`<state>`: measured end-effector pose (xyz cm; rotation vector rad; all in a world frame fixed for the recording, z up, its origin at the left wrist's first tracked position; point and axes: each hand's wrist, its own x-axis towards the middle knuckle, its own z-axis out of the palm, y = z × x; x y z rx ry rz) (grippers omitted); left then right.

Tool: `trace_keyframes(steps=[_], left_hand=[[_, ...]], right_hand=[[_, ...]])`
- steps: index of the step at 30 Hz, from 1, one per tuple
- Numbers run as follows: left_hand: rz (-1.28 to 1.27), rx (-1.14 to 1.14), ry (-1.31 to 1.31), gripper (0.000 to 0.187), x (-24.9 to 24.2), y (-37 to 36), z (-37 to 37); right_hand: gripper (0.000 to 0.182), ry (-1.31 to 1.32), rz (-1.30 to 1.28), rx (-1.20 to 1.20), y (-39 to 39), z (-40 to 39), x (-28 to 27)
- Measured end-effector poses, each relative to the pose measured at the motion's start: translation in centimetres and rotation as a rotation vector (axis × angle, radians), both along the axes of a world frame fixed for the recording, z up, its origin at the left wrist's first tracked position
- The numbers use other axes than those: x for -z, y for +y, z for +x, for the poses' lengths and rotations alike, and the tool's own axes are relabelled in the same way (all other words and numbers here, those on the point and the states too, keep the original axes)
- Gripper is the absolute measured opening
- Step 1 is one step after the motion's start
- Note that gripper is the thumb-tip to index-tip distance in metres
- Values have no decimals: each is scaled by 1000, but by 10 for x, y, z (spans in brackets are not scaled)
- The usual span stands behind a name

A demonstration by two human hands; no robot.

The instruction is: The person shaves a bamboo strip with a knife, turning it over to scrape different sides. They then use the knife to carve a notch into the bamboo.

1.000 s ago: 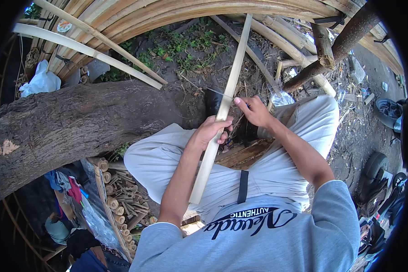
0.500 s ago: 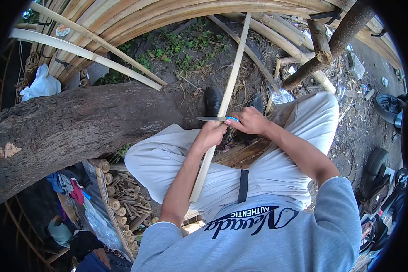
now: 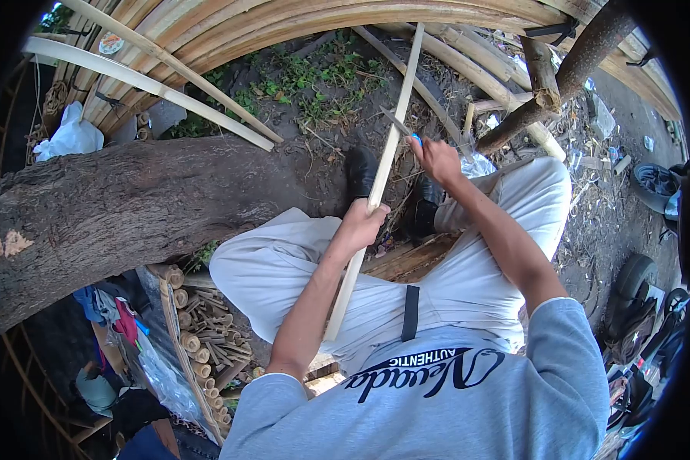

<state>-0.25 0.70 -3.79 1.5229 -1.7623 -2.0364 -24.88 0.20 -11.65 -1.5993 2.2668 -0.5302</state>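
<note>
A long pale bamboo strip (image 3: 396, 130) runs from my lap up past my boots. My left hand (image 3: 360, 224) is wrapped round it near its middle, above my lap. Farther up, my right hand (image 3: 437, 159) grips a knife (image 3: 396, 121) by its blue handle. The blade points up and to the left and lies across the strip, or just over it; whether they touch I cannot tell.
A thick tree trunk (image 3: 130, 207) lies at the left. Bamboo strips (image 3: 299, 34) are bundled across the top. Cut bamboo pieces (image 3: 215, 330) are stacked at lower left. A dark branch (image 3: 575, 77) juts in at upper right. A black wheel (image 3: 655, 182) lies at right.
My right hand has moved the knife up along the strip, away from my left hand, and the blade has tilted. My left hand and the strip have hardly moved.
</note>
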Motion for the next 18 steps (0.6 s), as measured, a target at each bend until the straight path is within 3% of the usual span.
trace_keyframes(steps=[2, 4, 7, 10, 14, 18], left_hand=[[-18, 2, 8, 17, -2, 2, -6], [-39, 7, -53, 19, -5, 0, -8], [-197, 52, -96, 32, -3, -5, -2], [-192, 45, -80, 27, -10, -2, -4], [-330, 81, -37, 27, -9, 3, -2], [-482, 78, -119, 26, 37, 5, 5]], right_hand=[[63, -66, 11, 36, 5, 0, 0], [63, -300, -64, 0, 10, 15, -10], [61, -456, -1, -218, 35, 42, -47], [57, -561, 103, -397, 56, 59, -61], [57, -484, 21, -475, 67, 72, -59], [54, -199, -30, -444, 57, 62, -61]])
